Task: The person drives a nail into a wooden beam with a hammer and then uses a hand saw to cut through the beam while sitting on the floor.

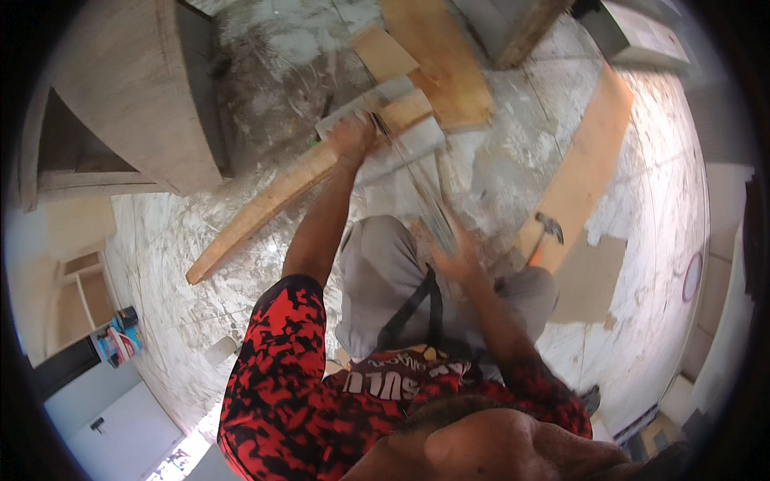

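A long wooden beam (269, 200) slants across the floor in front of me, its far end propped on a pale block (425, 140). My left hand (351, 138) is closed around the beam close to that far end. In my right hand (457, 255), near my knees, is a handsaw (429, 200) smeared by motion. Its long thin blade reaches up across the beam, just right of my left fingers. The saw's handle is mostly hidden by my right hand.
A hammer (549, 228) with an orange handle lies on a long plank (589, 156) at the right. Brown boards (449, 72) lie beyond the block. A large wooden cabinet (132, 88) stands at the left. Below it is a blue and red package (120, 343). The floor (168, 305) is smeared white.
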Motion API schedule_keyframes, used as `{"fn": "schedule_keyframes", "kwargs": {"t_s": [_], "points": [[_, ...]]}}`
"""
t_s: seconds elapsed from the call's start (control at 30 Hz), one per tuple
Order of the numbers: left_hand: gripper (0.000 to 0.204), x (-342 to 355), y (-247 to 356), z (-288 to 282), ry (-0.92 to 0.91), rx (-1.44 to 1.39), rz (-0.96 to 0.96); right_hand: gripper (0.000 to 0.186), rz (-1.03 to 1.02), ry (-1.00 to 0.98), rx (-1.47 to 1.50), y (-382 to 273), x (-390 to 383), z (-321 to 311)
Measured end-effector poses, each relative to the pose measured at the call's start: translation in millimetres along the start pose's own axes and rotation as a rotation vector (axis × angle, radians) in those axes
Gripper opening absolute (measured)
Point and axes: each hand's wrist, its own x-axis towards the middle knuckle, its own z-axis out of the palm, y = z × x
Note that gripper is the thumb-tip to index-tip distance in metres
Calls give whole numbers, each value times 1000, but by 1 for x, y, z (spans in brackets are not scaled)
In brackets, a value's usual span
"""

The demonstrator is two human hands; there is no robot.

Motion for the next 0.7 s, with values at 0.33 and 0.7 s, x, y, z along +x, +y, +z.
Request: {"fn": "schedule_keyframes", "kwargs": {"t_s": [0.33,0.7], "points": [[50,-8,3,-10,-1,20,38,61,20,-18,1,-6,-60,-30],[57,-8,-2,2,-19,-30,8,68,79,-95,94,76,30,42]]}}
